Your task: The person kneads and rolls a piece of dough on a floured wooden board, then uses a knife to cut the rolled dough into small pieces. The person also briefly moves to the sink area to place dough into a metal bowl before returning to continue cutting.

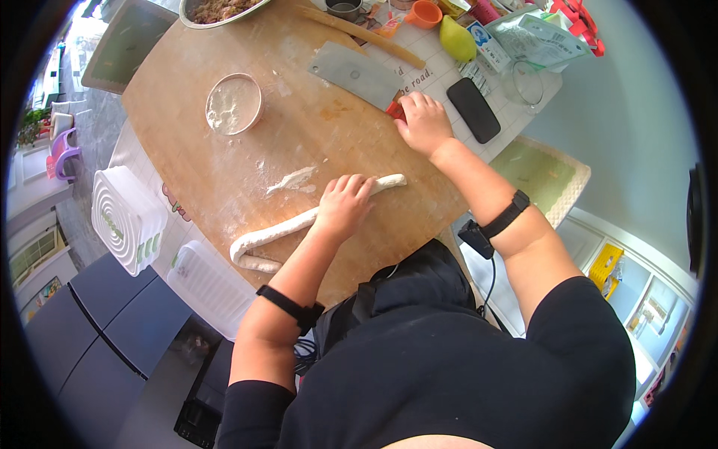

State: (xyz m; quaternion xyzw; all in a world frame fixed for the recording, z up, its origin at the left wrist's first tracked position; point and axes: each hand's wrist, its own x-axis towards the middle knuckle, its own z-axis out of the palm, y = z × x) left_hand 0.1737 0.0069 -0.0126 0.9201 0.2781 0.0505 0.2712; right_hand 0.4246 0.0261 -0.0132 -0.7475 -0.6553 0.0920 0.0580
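Note:
A long floured dough rope [280,227] lies on the wooden board [185,149] and doubles back on itself at its left end. My left hand [345,205] is closed over the rope near its right end, with a short tip [391,181] showing past the fingers. Farther up the board a wide-bladed cleaver [356,74] lies flat. My right hand [424,123] has its fingers curled around the cleaver's red handle [396,110], hiding most of it. Loose flour [293,179] is smeared between the rope and a round bowl of flour [221,109].
A metal bowl of minced filling [224,21] stands at the far edge. Beyond the cleaver lie a wooden rolling pin [370,38], a green pear [457,40] and a black phone [474,110]. A glass cup [527,84] stands at right; plastic containers [129,221] sit left of the board.

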